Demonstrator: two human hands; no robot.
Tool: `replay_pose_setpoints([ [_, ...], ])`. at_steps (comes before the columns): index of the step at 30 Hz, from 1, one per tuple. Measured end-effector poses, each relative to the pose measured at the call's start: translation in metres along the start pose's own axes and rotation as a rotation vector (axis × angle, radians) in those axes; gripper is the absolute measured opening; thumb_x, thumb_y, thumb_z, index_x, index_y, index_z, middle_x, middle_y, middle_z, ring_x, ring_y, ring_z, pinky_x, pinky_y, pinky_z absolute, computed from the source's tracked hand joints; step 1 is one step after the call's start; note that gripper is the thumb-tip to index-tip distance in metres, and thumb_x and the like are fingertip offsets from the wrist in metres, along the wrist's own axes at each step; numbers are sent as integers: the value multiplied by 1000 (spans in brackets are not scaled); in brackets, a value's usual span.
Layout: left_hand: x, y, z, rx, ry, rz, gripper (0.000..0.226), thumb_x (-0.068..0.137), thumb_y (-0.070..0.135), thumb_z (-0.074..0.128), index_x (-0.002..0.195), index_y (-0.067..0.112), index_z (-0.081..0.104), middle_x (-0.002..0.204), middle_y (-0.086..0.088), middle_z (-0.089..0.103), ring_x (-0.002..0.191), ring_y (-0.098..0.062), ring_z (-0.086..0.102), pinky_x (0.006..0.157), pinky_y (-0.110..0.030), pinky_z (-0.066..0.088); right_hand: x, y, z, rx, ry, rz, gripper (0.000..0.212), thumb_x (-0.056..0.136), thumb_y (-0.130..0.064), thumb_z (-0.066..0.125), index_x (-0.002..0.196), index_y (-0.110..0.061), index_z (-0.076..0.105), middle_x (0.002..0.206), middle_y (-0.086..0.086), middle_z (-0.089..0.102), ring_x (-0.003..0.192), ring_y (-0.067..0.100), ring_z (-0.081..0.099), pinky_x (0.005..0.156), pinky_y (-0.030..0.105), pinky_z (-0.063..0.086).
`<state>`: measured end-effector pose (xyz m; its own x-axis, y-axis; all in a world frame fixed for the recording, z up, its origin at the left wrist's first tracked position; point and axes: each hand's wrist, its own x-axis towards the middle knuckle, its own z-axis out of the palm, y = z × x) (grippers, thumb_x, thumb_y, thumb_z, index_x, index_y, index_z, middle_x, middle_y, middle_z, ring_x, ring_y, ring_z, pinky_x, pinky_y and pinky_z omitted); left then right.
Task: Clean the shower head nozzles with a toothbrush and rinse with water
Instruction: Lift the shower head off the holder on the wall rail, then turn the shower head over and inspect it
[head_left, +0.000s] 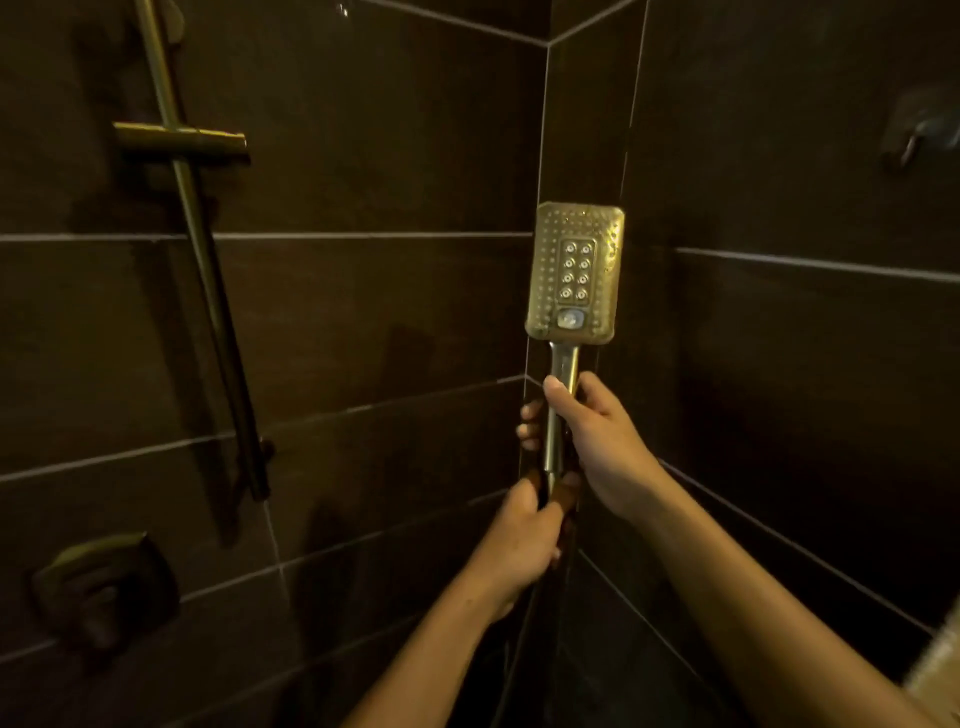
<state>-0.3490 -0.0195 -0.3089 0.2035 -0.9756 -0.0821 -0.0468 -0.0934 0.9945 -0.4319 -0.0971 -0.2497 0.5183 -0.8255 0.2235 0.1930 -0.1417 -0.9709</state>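
Centre frame: your right hand (592, 441) grips the rectangular brass-coloured metal shower head (574, 273) by its handle (564, 364), nozzles facing you. Your left hand (524, 545) clasps the handle's base.

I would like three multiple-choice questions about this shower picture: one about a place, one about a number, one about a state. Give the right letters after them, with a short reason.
1. Where is the slide rail?
A. on the left wall
B. on the right wall
C. on the floor

2. How many large nozzles are in the middle panel of the shower head?
A. four
B. eight
C. twelve

3. How is the shower head kept up?
A. it sits in a holder
B. both hands grip its handle
C. it lies on the floor

Answers:
1 A: the rail runs down the left wall.
2 B: there are two columns of four.
3 B: the right hand grips the handle higher up and the left hand grips its lower end.
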Motion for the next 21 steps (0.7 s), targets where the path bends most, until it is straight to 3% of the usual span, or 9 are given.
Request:
replay_pose_setpoints([
  [2,-14,-25,15,-19,32,-109,19,98,29,49,116,33,55,84,5,60,66,-5,53,63,-25,49,-20,20,-2,71,-26,83,22,103,-25,53,119,-11,50,87,9,67,72,19,67,71,35,58],
  [4,-26,-48,27,-71,63,-198,36,90,27,55,125,32,53,98,4,66,82,-6,62,86,-37,57,-36,42,-2,41,-21,131,24,101,-28,56,118,-12,52,83,5,64,68,16,64,67,32,56],
  [6,-37,-68,37,-132,123,-289,51,79,26,59,129,29,51,110,1,68,99,-13,66,96,-40,55,-50,63,1,-36,-5,146,25,101,-30,56,115,-10,53,79,2,61,65,14,61,63,30,54],
  [8,-45,-78,44,-129,210,-336,33,84,18,58,115,29,54,108,1,67,100,-15,64,92,-36,54,-61,78,8,-63,6,146,21,100,-32,56,107,-12,55,74,1,58,63,16,57,59,30,52],
  [11,-52,-89,47,-144,368,-393,17,85,18,62,100,24,58,102,-5,69,94,-21,68,88,-41,58,-70,91,22,-32,28,172,20,99,-34,58,94,-15,55,66,0,54,56,15,54,53,30,48],
  [16,-42,-119,36,-247,483,-431,52,61,41,56,108,18,61,102,-12,69,92,-29,69,85,-46,59,-73,98,49,30,68,223,28,95,-34,65,75,-19,54,52,-3,45,44,13,45,46,31,41],
  [21,-63,-104,11,-192,488,-450,18,90,25,55,105,16,60,90,-8,67,76,-20,65,63,-31,50,-63,104,75,28,16,302,31,92,-41,68,76,-17,54,47,-2,43,42,17,43,45,31,40],
])
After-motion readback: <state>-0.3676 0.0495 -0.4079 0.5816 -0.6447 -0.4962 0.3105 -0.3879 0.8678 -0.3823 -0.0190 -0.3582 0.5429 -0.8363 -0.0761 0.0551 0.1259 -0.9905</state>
